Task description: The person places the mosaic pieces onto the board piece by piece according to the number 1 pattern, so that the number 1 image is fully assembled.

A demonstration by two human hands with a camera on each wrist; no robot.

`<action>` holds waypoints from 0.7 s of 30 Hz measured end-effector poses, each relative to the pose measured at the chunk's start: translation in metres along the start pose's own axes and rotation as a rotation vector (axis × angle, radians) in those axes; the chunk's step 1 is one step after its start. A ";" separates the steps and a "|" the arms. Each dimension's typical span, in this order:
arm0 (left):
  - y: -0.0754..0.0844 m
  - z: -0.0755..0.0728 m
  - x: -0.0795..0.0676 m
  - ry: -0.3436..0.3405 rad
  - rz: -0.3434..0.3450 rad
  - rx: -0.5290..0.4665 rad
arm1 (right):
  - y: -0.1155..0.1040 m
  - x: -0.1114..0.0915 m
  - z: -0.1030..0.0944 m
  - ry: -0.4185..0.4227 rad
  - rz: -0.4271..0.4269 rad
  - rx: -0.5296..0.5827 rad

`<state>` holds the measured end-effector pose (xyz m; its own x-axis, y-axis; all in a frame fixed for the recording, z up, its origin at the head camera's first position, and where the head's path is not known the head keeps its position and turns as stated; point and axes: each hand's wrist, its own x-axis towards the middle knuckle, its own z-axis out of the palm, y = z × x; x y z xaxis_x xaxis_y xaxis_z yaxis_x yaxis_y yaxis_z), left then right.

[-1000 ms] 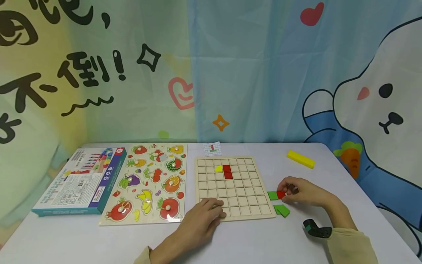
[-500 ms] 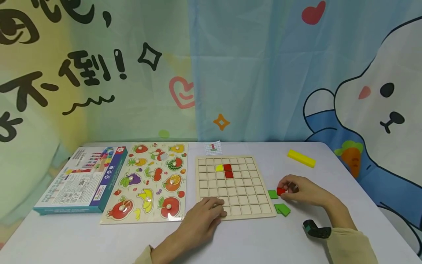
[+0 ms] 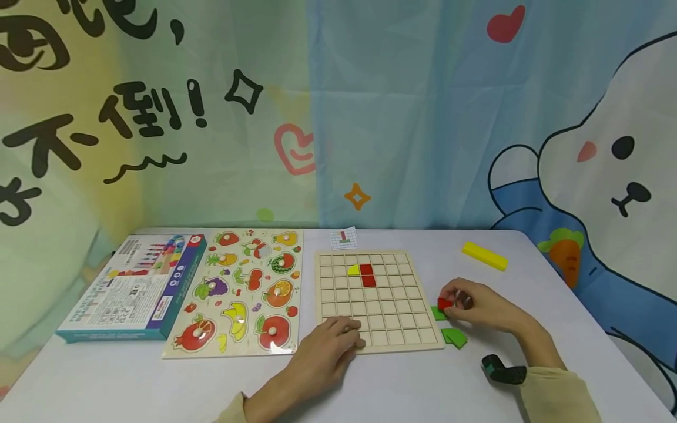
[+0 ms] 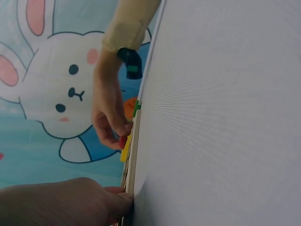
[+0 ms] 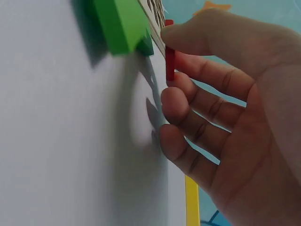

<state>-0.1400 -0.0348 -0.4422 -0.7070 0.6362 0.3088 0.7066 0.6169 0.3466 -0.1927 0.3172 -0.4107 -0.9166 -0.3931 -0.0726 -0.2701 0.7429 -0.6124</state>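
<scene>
My right hand [image 3: 478, 305] pinches a red tile [image 3: 443, 304] between thumb and fingertips, just beyond the board's right edge. In the right wrist view the red tile [image 5: 170, 52] stands edge-on, off the table. Below it a green tile [image 3: 438, 313] is partly covered; more green tiles [image 3: 455, 337] lie nearer me. My left hand [image 3: 328, 355] grips the wooden grid board [image 3: 388, 308] at its near left corner; the left wrist view has the thumb [image 4: 121, 202] at its edge. On the board sit red tiles [image 3: 368, 281] and a yellow tile [image 3: 352, 270] with a rounded side.
A fruit puzzle board [image 3: 248, 326] and a flat box [image 3: 121, 299] lie to the left. Behind the grid board is a small pattern card [image 3: 344, 238]. A yellow bar [image 3: 485, 256] lies far right. A black wrist device [image 3: 502, 371] is on the right wrist.
My right hand has lifted the red tile slightly and moved it left, over the green tile beside the board. My left hand stays on the board's corner.
</scene>
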 end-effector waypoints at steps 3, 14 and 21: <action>0.000 0.000 0.000 0.007 0.005 -0.005 | -0.004 0.004 0.002 0.007 -0.026 0.012; 0.000 0.000 0.000 0.007 0.006 -0.004 | -0.018 0.018 0.013 0.032 -0.080 0.001; -0.001 0.001 0.000 0.024 0.017 0.001 | -0.022 0.025 0.018 0.023 -0.115 -0.009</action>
<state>-0.1406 -0.0349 -0.4435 -0.6951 0.6356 0.3359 0.7188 0.6066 0.3397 -0.2048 0.2811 -0.4127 -0.8858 -0.4638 0.0156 -0.3766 0.6987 -0.6083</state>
